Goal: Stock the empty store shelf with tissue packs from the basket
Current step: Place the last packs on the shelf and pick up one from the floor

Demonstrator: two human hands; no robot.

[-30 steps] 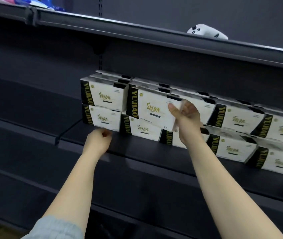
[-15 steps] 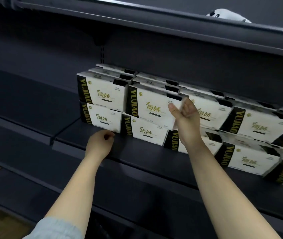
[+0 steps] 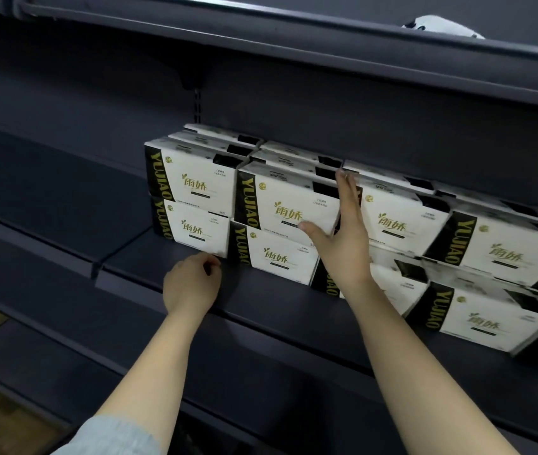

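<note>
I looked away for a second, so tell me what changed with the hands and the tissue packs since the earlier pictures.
The right hand has opened: a second ago its fingers pinched the right edge of the upper tissue pack; now they lie straight against that edge, thumb across its front. The left hand stays loosely curled on the shelf below the leftmost packs, holding nothing. The stacked packs have not visibly shifted.
</note>
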